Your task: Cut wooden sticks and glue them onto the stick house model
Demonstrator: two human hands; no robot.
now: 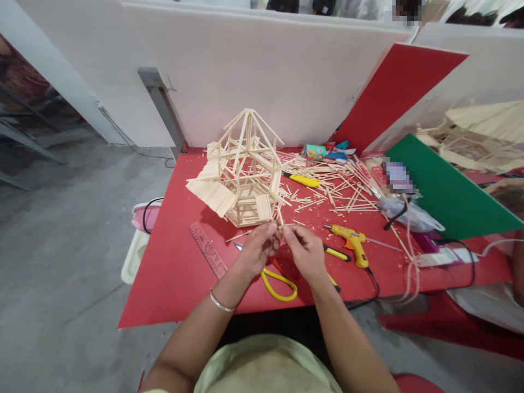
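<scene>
A house model (241, 172) built of thin wooden sticks stands on the red table (172, 273). Just in front of it my left hand (258, 248) and my right hand (305, 251) meet, both with fingers pinched on one short wooden stick (280, 222) held between them. A metal bangle sits on my left wrist. Under my hands lie yellow-handled scissors (278, 281) and a ruler (208, 250).
A yellow glue gun (351, 240) lies right of my hands, its black cord running off the table edge. Loose sticks (339, 188), a yellow cutter (303, 179), a green board (446, 191) and a red board (393, 93) fill the right side. White partition behind.
</scene>
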